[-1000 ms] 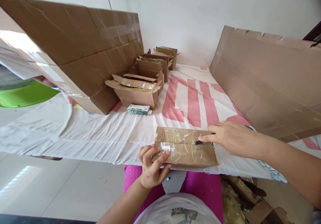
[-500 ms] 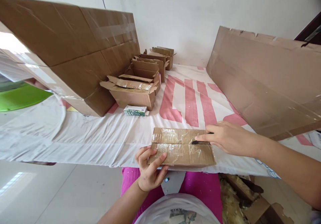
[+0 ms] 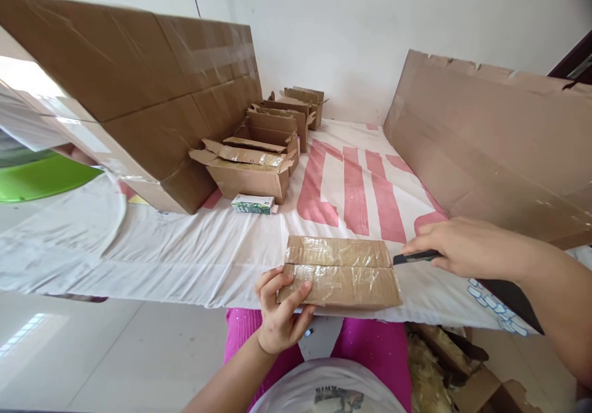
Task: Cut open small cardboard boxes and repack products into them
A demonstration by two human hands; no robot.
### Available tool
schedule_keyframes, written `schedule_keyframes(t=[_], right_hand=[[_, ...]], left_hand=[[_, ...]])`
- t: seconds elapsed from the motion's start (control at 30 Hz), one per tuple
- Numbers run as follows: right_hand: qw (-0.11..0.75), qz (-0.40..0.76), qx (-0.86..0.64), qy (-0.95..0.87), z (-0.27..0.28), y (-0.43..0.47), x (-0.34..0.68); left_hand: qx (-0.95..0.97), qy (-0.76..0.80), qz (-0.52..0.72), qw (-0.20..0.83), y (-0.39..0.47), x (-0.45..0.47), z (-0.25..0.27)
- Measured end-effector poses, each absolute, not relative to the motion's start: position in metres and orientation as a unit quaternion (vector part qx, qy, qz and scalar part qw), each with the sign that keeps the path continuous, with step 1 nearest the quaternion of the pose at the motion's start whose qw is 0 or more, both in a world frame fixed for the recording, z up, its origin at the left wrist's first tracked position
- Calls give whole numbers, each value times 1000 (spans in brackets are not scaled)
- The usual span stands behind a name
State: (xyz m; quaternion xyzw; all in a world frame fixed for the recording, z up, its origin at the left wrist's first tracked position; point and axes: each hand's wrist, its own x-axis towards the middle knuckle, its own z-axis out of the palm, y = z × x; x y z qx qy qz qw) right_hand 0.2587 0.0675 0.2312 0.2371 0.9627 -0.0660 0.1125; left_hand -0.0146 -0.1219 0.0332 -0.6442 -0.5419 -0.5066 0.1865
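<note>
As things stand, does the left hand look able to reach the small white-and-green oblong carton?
Probably yes: only wrinkled white cloth shows between the left hand and the carton, though it would likely have to release the brown taped cardboard box.

A white shirt (image 3: pixel 287 394) bears dark lettering (image 3: pixel 328 390) and a grey-brown print (image 3: pixel 345 401); the magenta trousers (image 3: pixel 379 351) show small pale specks. Left hand (image 3: pixel 281 311) and right hand (image 3: pixel 467 249) are bare.
</note>
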Motion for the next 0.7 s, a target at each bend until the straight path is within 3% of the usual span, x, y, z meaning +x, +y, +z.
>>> schedule_keyframes(t=[0.17, 0.33, 0.6, 0.7], right_hand=[[86, -120, 319, 936, 221, 83, 248], [-13, -194, 257, 947, 184, 74, 206], [-67, -176, 185, 964, 158, 70, 182], [-65, -218, 143, 963, 162, 70, 193]], left_hand=[[-648, -533, -515, 175, -120, -14, 32], [-650, -531, -517, 170, -120, -14, 32], [-652, -542, -501, 177, -123, -14, 32], [-653, -539, -501, 177, -123, -14, 31]])
